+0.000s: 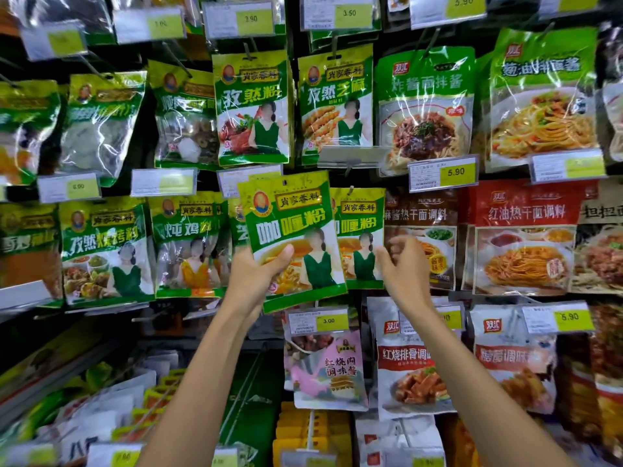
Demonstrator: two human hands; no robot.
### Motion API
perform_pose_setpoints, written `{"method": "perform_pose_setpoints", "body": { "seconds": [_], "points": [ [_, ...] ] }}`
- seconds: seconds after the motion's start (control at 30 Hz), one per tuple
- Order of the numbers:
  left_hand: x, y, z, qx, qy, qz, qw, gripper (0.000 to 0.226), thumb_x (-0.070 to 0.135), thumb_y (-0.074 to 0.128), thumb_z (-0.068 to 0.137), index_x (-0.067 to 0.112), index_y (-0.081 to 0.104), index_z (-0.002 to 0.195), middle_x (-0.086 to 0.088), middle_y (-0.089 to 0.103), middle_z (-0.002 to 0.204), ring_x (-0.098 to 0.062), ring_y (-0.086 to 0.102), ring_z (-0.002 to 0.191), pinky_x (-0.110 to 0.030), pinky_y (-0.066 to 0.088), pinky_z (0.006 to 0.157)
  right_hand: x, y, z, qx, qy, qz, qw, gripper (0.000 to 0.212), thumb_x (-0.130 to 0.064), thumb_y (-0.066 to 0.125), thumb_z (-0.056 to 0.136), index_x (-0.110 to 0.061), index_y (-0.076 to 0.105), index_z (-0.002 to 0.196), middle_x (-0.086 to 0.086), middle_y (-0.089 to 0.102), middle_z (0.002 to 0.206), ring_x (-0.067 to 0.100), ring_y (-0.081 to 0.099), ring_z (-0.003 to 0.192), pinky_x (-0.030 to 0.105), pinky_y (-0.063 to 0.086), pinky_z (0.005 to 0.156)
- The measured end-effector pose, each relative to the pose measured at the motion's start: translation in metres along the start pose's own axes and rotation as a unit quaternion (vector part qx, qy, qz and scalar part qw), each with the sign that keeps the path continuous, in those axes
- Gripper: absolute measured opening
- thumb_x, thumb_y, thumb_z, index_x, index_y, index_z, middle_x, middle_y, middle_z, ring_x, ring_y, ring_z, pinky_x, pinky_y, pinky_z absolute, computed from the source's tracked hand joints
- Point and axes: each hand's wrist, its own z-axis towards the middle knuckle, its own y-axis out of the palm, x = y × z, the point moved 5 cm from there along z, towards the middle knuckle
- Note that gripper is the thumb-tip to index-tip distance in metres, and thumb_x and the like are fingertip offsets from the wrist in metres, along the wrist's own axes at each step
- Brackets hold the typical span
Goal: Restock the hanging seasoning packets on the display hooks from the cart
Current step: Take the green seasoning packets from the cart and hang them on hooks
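My left hand (pixel 259 274) grips a green curry powder packet (pixel 290 230) by its lower left corner, thumb across the front, and holds it up in front of the display. Just to its right, matching curry packets (pixel 360 237) hang on a hook (pixel 350 190). My right hand (pixel 404 264) hovers at the lower right edge of those hanging packets, its fingers loosely curled and holding nothing.
Rows of green seasoning packets (pixel 253 109) and noodle sauce packs (pixel 424 109) hang above and beside, with yellow price tags (pixel 441 176) on the hook ends. White and pink sauce packs (pixel 327 365) hang below. Loose packets (pixel 111 412) lie at the lower left.
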Motion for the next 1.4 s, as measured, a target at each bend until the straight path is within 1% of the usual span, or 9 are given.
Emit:
{"method": "perform_pose_setpoints", "body": {
  "seconds": [0.13,0.27,0.43,0.5,0.6,0.7,0.8,1.3,1.4],
  "points": [
    [-0.015,0.028,-0.003,-0.049,-0.057,-0.034,0.997,0.044,0.024,0.077,0.065,0.011,0.062,0.104,-0.012,0.072,0.103,-0.027,0.067,0.102,-0.05,0.048,0.097,-0.032,0.008,-0.021,-0.122,-0.018,0.171,0.978,0.028,-0.044,0.049,0.095,-0.02,0.062,0.099,-0.003,0.065,0.096,0.009,0.061,0.089,0.029,0.047,0.08],
    [-0.019,0.05,-0.002,-0.072,-0.074,-0.037,0.994,0.032,0.018,0.075,0.071,0.007,0.064,0.099,-0.012,0.073,0.095,-0.027,0.069,0.094,-0.046,0.052,0.091,-0.042,0.012,-0.022,-0.13,0.007,0.214,0.968,0.034,-0.035,0.056,0.094,-0.002,0.062,0.09,0.017,0.064,0.087,0.031,0.062,0.083,0.044,0.05,0.075],
    [0.002,0.046,0.007,-0.053,0.055,0.139,0.987,0.01,0.028,0.068,0.084,0.021,0.062,0.088,0.014,0.066,0.082,0.005,0.063,0.068,-0.006,0.047,0.057,-0.026,0.007,-0.013,-0.122,0.067,0.252,0.958,0.023,-0.03,0.06,0.093,-0.007,0.064,0.095,0.007,0.066,0.087,0.024,0.061,0.086,0.041,0.049,0.072],
    [0.027,0.027,0.012,0.062,0.187,0.255,0.947,0.015,0.026,0.062,0.09,0.019,0.064,0.104,0.015,0.062,0.089,0.004,0.06,0.077,-0.002,0.044,0.065,-0.018,0.002,-0.009,-0.11,0.079,0.248,0.959,0.018,-0.027,0.059,0.094,-0.011,0.064,0.088,0.002,0.065,0.078,0.022,0.06,0.079,0.038,0.046,0.068],
    [0.062,0.009,0.022,0.19,0.344,0.383,0.836,0.023,0.019,0.053,0.096,0.008,0.061,0.114,-0.006,0.064,0.104,-0.021,0.059,0.096,-0.022,0.043,0.081,-0.008,-0.005,0.0,-0.083,0.095,0.244,0.962,0.024,-0.023,0.058,0.094,0.0,0.065,0.096,0.011,0.067,0.086,0.024,0.062,0.08,0.037,0.048,0.07],
    [0.074,0.006,0.045,0.214,0.392,0.477,0.757,0.032,0.018,0.046,0.098,0.004,0.052,0.126,-0.014,0.055,0.128,-0.029,0.05,0.119,-0.037,0.037,0.102,-0.005,-0.006,0.006,-0.073,0.095,0.244,0.962,0.031,-0.022,0.06,0.093,0.009,0.062,0.099,0.016,0.064,0.086,0.024,0.06,0.078,0.034,0.046,0.067],
    [0.072,0.003,0.063,0.21,0.391,0.521,0.73,0.038,0.021,0.042,0.099,0.004,0.047,0.133,-0.014,0.046,0.139,-0.03,0.042,0.128,-0.043,0.029,0.11,-0.005,-0.003,0.011,-0.067,0.102,0.247,0.961,0.027,-0.021,0.06,0.093,0.006,0.064,0.097,0.017,0.066,0.091,0.022,0.06,0.078,0.032,0.047,0.067],
    [0.06,-0.001,0.073,0.198,0.435,0.534,0.697,0.039,0.019,0.042,0.099,0.001,0.046,0.133,-0.017,0.053,0.13,-0.03,0.047,0.124,-0.04,0.022,0.114,-0.006,0.013,0.022,-0.028,0.096,0.188,0.977,0.021,-0.02,0.062,0.091,-0.011,0.064,0.073,0.004,0.061,0.069,0.018,0.053,0.067,0.033,0.038,0.063],
    [0.06,-0.001,0.074,0.196,0.435,0.531,0.701,0.039,0.021,0.041,0.099,0.001,0.046,0.133,-0.016,0.053,0.13,-0.03,0.046,0.124,-0.041,0.024,0.114,-0.006,0.018,0.023,-0.003,0.078,0.151,0.985,0.023,-0.021,0.061,0.091,-0.001,0.065,0.081,0.006,0.062,0.071,0.019,0.052,0.067,0.03,0.036,0.059]
  ]
}}
